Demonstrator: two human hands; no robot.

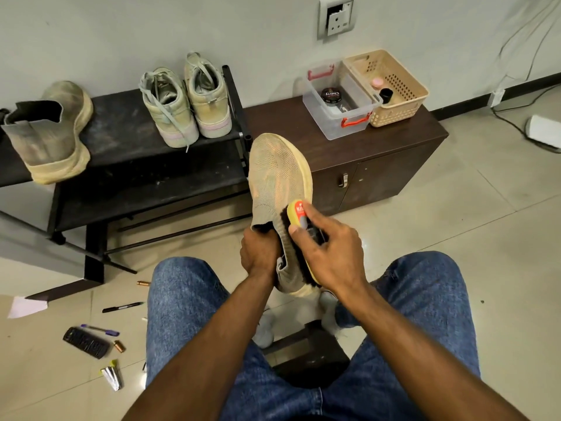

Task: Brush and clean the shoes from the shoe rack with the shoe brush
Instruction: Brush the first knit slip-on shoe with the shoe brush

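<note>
Gripped at the collar by the left hand [259, 253], a knit shoe [279, 189] is held over the knees, w/ brush [296, 235] clasped in the right hand [328, 253], bristles on its side. Slip likely if pressed hard; collar hold is soft.

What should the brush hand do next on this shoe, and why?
Probably sweep the brush forward toward the toe. The right hand presses its bristles against the shoe near the collar, while the left hand holds the opening steady. The knit ahead of the brush looks dusty.
</note>
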